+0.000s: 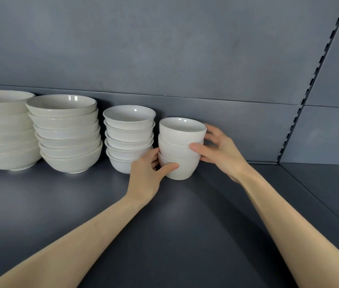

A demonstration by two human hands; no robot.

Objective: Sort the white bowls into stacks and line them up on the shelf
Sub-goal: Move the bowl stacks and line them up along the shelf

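white bowl stack [182, 134]: rightmost on grey shelf [164, 225]
left hand [145, 173]: grips its base
right hand [220, 151]: grips its middle

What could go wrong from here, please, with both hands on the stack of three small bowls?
1. The left hand grips only the bottom bowl and the right hand the bowls above, so an uneven push could skew the three-bowl stack.
2. The left hand's fingers sit in the narrow gap beside the neighbouring stack; they might knock it.
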